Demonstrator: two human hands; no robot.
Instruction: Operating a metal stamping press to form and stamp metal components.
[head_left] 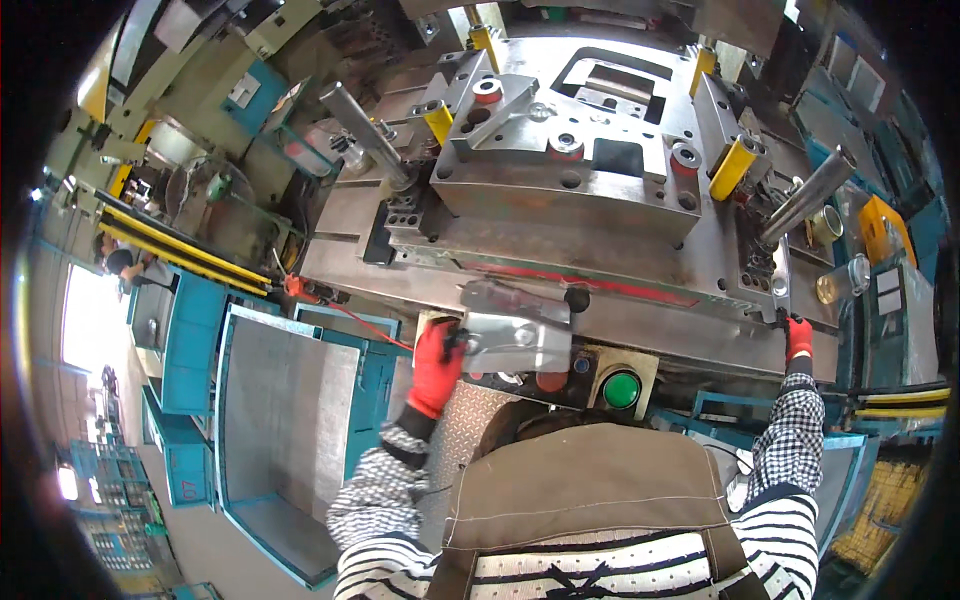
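Note:
My left hand (437, 370), in a red glove with dark fingertips, is closed on the left edge of a shiny sheet-metal part (520, 335). The part hangs over the near edge of the press bed, slightly smeared by motion. Far to the right, my right hand (797, 338), gloved the same way, reaches the bed's front edge. Its fingers look closed beside a narrow shiny metal piece (780, 272); what they grip is too small to make out. Between and beyond both hands stands a heavy steel die (570, 205) with a stepped top.
Steel guide posts rise at the left (368, 135) and right (808, 195), near yellow cylinders (735, 168). A control box with a green button (620, 390) sits before my apron. Left stands a blue-framed metal bin (285, 400); a clear jar (850, 278) is at right.

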